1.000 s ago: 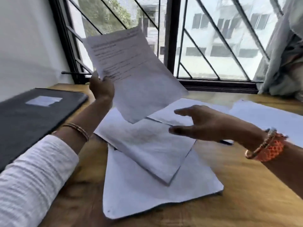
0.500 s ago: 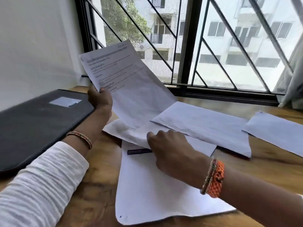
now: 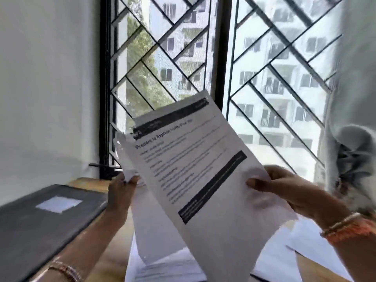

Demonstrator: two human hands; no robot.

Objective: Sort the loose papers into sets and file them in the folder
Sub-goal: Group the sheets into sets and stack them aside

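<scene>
A printed sheet [image 3: 203,180] with a dark header band and a dark bar across its lower part is raised in front of the window. My right hand [image 3: 284,190] grips its right edge, thumb on the front. Behind it is a second white sheet [image 3: 150,224], which my left hand [image 3: 121,190] pinches at its upper left corner. More loose papers [image 3: 168,267] lie on the wooden table [image 3: 114,257] below. The dark folder [image 3: 40,226] with a white label lies closed at the left.
A barred window [image 3: 183,68] fills the background, with a white wall [image 3: 50,88] to its left and a grey curtain [image 3: 352,119] at the right. More white sheets [image 3: 301,247] lie on the table at the lower right.
My right hand has lifted a printed sheet off the table and raised it in front of the sheet in my left hand. The view has tilted up toward the window.
</scene>
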